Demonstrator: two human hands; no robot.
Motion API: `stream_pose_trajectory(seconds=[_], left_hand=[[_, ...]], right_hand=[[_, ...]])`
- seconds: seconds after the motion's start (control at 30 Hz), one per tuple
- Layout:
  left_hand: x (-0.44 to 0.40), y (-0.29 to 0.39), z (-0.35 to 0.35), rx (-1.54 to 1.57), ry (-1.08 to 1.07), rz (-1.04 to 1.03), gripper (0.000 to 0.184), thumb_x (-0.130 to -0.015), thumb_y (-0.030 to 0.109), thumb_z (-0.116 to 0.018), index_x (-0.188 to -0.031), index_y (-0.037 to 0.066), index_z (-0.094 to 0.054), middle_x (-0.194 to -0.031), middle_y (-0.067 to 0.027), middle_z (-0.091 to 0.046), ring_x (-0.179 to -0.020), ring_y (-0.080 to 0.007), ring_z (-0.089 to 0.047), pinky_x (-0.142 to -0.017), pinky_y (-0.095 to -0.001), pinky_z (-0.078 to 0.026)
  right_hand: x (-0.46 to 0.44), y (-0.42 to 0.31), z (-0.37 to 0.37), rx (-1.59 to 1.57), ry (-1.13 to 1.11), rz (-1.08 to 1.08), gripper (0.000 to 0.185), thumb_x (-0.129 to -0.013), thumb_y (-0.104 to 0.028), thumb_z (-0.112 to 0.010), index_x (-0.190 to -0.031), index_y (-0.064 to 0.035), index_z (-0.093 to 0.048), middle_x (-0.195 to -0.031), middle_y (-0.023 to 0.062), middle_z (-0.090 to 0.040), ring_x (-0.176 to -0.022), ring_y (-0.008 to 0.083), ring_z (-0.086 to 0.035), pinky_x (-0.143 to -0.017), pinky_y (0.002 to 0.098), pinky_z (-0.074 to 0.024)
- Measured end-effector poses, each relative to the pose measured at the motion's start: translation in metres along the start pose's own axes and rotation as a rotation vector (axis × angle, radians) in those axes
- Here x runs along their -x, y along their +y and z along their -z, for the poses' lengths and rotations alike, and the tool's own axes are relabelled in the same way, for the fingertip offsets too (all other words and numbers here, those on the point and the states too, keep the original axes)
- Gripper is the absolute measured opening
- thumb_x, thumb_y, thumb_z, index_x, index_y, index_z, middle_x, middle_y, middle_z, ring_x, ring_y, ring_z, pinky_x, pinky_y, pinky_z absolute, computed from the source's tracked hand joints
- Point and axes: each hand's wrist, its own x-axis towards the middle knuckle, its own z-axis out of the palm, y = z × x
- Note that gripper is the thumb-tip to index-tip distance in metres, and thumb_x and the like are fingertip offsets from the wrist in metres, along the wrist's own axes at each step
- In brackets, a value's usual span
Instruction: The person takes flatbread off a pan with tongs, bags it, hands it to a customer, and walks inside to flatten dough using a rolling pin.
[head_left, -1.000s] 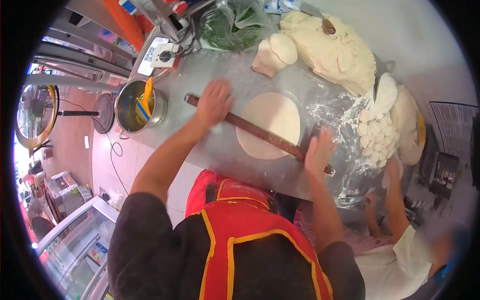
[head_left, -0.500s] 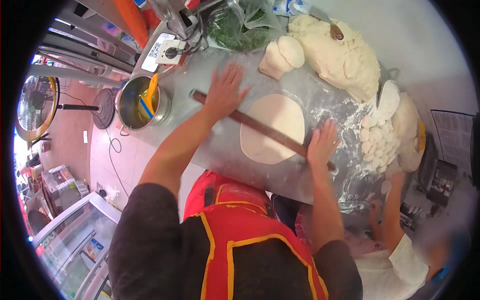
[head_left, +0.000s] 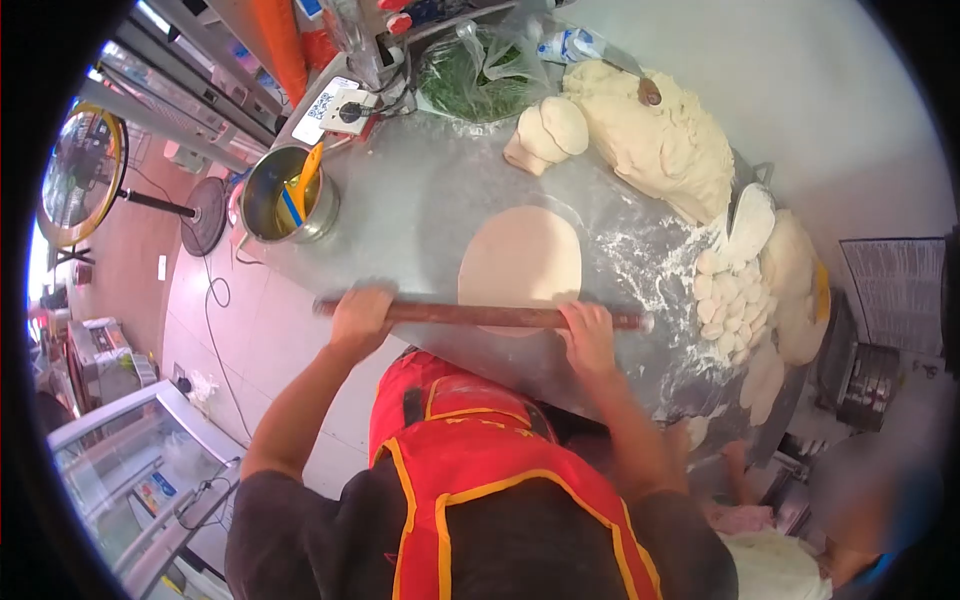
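A long brown rolling pin (head_left: 450, 313) lies across the near edge of a round, flat sheet of dough (head_left: 522, 258) on the metal worktop (head_left: 400, 215). My left hand (head_left: 362, 316) is closed over the pin's left part, beyond the dough's left side. Toward the pin's right part, my right hand (head_left: 588, 334) grips it with curled fingers, slightly blurred. Behind the sheet sits a smaller folded piece of dough (head_left: 545, 135), beside a large dough mound (head_left: 655, 130).
Small dough pieces (head_left: 733, 305) and a white scoop (head_left: 750, 222) lie at the right amid scattered flour. A pot (head_left: 290, 195) with an orange-handled brush stands at the left. Bagged greens (head_left: 475, 75) are at the back. A co-worker (head_left: 780, 565) is at the lower right.
Both hands have drawn the rolling pin toward my body, and it has turned from slanted to nearly level. My flat, spread fingers have curled around it. The co-worker's arm has pulled back.
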Motion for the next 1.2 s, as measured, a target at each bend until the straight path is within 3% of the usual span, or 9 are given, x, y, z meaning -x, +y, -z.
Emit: stream_pose_trajectory(seconds=[0.1,0.17,0.3,0.53,0.6,0.7,0.87,0.97,1.2], left_hand=[[0.075,0.047,0.018,0.005,-0.200,0.417,0.019,-0.073,0.018,-0.071,-0.087,0.012,-0.060,-0.074,-0.0088,-0.060,-0.071,-0.0312,-0.062,-0.063,-0.0437,-0.048],[0.113,0.076,0.008,0.153,-0.304,0.717,0.021,-0.072,0.023,-0.072,-0.084,0.009,-0.061,-0.074,-0.0129,-0.064,-0.073,-0.0337,-0.064,-0.065,-0.0451,-0.049],[0.106,0.091,0.010,0.421,-0.438,0.904,0.036,-0.079,0.039,-0.071,-0.091,0.006,-0.063,-0.076,-0.0170,-0.066,-0.074,-0.0379,-0.064,-0.067,-0.0456,-0.050],[0.096,0.033,0.033,0.372,-0.409,0.905,0.041,-0.077,0.042,-0.075,-0.090,0.004,-0.065,-0.076,-0.0156,-0.067,-0.072,-0.0338,-0.066,-0.065,-0.0422,-0.050],[0.098,0.047,0.025,0.434,-0.499,0.857,0.043,-0.077,0.046,-0.073,-0.088,0.005,-0.065,-0.076,-0.0159,-0.067,-0.073,-0.0351,-0.065,-0.066,-0.0432,-0.050],[0.111,0.074,0.009,0.468,-0.581,0.800,0.045,-0.076,0.049,-0.071,-0.085,0.005,-0.063,-0.076,-0.0172,-0.066,-0.075,-0.0377,-0.064,-0.067,-0.0452,-0.050],[0.109,0.080,0.010,0.551,-0.630,0.841,0.047,-0.075,0.048,-0.073,-0.084,0.003,-0.064,-0.074,-0.0183,-0.065,-0.072,-0.0375,-0.064,-0.066,-0.0447,-0.049],[0.101,0.090,0.008,0.547,-0.707,0.869,0.049,-0.075,0.049,-0.073,-0.087,0.002,-0.066,-0.077,-0.0187,-0.066,-0.074,-0.0363,-0.065,-0.067,-0.0440,-0.049],[0.087,0.152,-0.017,0.546,-0.680,0.717,0.048,-0.075,0.048,-0.071,-0.098,0.006,-0.066,-0.084,-0.0173,-0.068,-0.078,-0.0368,-0.065,-0.068,-0.0450,-0.050]], right_hand=[[-0.043,-0.006,0.021,0.080,-0.091,0.319,0.053,-0.077,-0.019,-0.070,-0.126,-0.0078,-0.053,-0.122,0.0111,-0.056,-0.121,0.0312,-0.047,-0.108,0.0511,-0.0303],[-0.062,-0.008,0.015,0.105,-0.024,0.381,0.050,-0.081,-0.024,-0.066,-0.127,-0.0068,-0.053,-0.127,0.0115,-0.054,-0.124,0.0298,-0.046,-0.107,0.0531,-0.0301],[-0.117,-0.016,-0.042,0.054,0.031,0.339,0.057,-0.087,-0.029,-0.059,-0.136,-0.0049,-0.044,-0.141,0.0129,-0.045,-0.133,0.0298,-0.039,-0.113,0.0526,-0.0218],[-0.238,-0.083,-0.061,0.024,0.110,0.445,0.056,-0.087,-0.026,-0.055,-0.137,-0.0027,-0.044,-0.144,0.0156,-0.043,-0.136,0.0313,-0.036,-0.113,0.0512,-0.0218],[-0.186,-0.046,-0.048,0.246,-0.068,0.443,0.058,-0.084,-0.024,-0.058,-0.137,-0.0034,-0.044,-0.144,0.0169,-0.042,-0.137,0.0330,-0.035,-0.112,0.0525,-0.0228],[-0.091,-0.009,-0.012,0.008,-0.174,0.180,0.064,-0.082,-0.023,-0.061,-0.141,-0.0046,-0.041,-0.147,0.0166,-0.040,-0.140,0.0337,-0.031,-0.111,0.0570,-0.0221],[-0.150,-0.020,-0.020,0.324,-0.173,0.392,0.053,-0.092,-0.026,-0.053,-0.139,-0.0048,-0.043,-0.146,0.0162,-0.040,-0.138,0.0306,-0.033,-0.114,0.0540,-0.0184],[-0.145,-0.025,-0.032,0.081,-0.036,0.342,0.050,-0.092,-0.026,-0.052,-0.137,-0.0044,-0.046,-0.145,0.0160,-0.041,-0.138,0.0300,-0.033,-0.113,0.0540,-0.0201],[-0.003,0.030,0.022,0.098,-0.196,0.148,0.059,-0.089,-0.023,-0.056,-0.142,-0.0050,-0.039,-0.150,0.0143,-0.034,-0.139,0.0325,-0.031,-0.113,0.0564,-0.0199]])
